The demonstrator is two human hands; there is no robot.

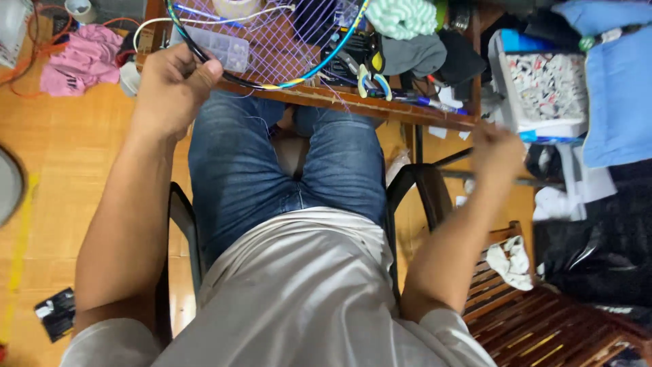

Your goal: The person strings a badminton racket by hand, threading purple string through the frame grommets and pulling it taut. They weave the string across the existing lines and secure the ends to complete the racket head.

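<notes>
The left hand grips the racket frame on the surface while the blurred right hand, seemingly closed, pulls a thin string taut; the stringing seems in mid-pull, needing steady tension next.

Racket frame black with blue-yellow patches, strings pale purple grid; jeans blue; shirt light grey; cloth pink; wooden table brown.
</notes>
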